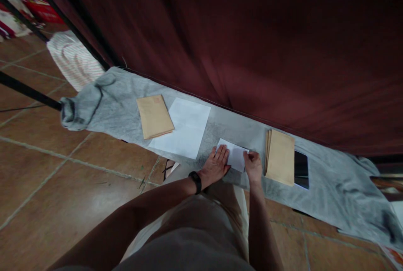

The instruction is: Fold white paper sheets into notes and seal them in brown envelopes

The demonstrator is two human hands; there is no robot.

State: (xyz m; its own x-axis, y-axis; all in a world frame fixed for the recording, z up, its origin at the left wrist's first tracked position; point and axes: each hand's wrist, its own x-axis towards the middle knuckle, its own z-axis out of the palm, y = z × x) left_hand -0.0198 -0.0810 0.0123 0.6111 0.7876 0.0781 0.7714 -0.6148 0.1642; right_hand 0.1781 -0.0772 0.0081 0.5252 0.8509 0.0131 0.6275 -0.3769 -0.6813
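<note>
A folded sheet of white paper [236, 158] lies on the grey cloth in front of me. My left hand [217, 165], with a dark band on the wrist, rests flat on the paper's left part, fingers stretched out. At the paper's right edge, my right hand [253, 165] is closed, its fingers pinching that edge. To the right stands a pile of brown envelopes [281, 157], close to my right hand. Farther left, more brown envelopes [155, 116] lie partly over large white sheets [189, 126].
A grey cloth [122, 95] covers the long narrow surface. A dark phone or tablet [301, 170] sits partly under the right envelopes. Behind hangs a dark red curtain [220, 32]. Black metal bars [30, 90] stand at the left, beside a striped cloth [74, 59], above a tiled floor [78, 187].
</note>
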